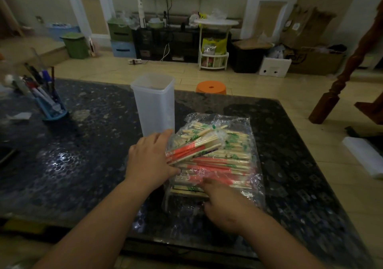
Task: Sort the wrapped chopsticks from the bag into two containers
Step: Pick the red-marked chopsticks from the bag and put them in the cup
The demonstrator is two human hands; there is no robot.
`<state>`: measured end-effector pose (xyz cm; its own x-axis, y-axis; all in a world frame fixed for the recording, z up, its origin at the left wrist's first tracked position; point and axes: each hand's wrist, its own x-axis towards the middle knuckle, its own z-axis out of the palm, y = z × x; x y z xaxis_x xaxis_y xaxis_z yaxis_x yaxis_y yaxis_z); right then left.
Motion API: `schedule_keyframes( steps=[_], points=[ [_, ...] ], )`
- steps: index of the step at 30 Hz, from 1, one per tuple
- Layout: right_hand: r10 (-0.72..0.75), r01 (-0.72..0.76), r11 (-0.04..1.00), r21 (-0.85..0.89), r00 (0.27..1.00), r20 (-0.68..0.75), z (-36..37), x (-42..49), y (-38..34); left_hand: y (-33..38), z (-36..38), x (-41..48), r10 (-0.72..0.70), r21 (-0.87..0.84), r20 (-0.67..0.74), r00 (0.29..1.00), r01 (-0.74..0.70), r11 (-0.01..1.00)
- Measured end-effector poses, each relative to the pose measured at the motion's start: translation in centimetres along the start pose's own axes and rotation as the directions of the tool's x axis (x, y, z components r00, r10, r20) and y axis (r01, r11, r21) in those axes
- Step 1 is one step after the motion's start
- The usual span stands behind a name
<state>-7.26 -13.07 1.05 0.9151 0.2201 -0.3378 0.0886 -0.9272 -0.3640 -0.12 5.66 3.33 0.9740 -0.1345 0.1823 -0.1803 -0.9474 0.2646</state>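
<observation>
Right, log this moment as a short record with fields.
bag: clear plastic, flat on table, holding wrapped chopsticks
left hand: grips a tilted bundle of them
right hand: blurred, at bag's near edge; grip unclear
container: tall, translucent, upright behind left hand; only one visible
pen holder: far left

A crumpled clear bag (238, 122) of red- and green-wrapped chopsticks (217, 162) lies beside an upright translucent container (154, 107).
</observation>
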Motion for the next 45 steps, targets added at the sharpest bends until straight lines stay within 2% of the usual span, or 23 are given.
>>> schedule_keyframes(
  steps=[7, 11, 19, 26, 30, 36, 45],
  points=[
    [0.063, -0.080, 0.975, -0.209, 0.994, -0.088, 1.8, 0.2, 0.3, 0.2, 0.0, 0.0, 0.004, -0.005, 0.008, 1.000, -0.004, 1.000],
    [0.084, -0.119, 0.956, -0.268, 0.987, -0.137, 2.7, 0.9, 1.4, 0.1, -0.1, 0.0, 0.007, -0.010, 0.010, 1.000, -0.007, 1.000],
    [0.042, -0.106, 0.945, -0.310, 0.978, -0.206, 3.6, 1.6, 2.0, 0.1, 0.1, 0.0, 0.007, -0.008, 0.016, 1.000, -0.007, 1.000],
    [0.006, -0.089, 0.960, -0.264, 0.953, -0.302, 4.0, 1.8, 2.2, 0.0, 0.4, 0.1, 0.019, -0.009, 0.012, 1.000, -0.019, 1.000],
    [0.035, -0.115, 0.958, -0.261, 0.956, -0.292, 4.0, 1.9, 2.1, 0.1, 0.4, 0.1, 0.023, -0.013, 0.015, 1.000, -0.022, 1.000],
    [-0.014, -0.097, 0.941, -0.324, 0.946, -0.323, 4.4, 2.2, 2.6, 0.3, 0.3, 0.0, 0.022, -0.007, 0.025, 0.999, -0.022, 1.000],
    [-0.032, -0.091, 0.943, -0.321, 0.933, -0.359, 4.7, 2.4, 2.9, 0.5, 0.3, 0.1, 0.017, -0.009, 0.042, 0.999, -0.017, 1.000]
  ],
)
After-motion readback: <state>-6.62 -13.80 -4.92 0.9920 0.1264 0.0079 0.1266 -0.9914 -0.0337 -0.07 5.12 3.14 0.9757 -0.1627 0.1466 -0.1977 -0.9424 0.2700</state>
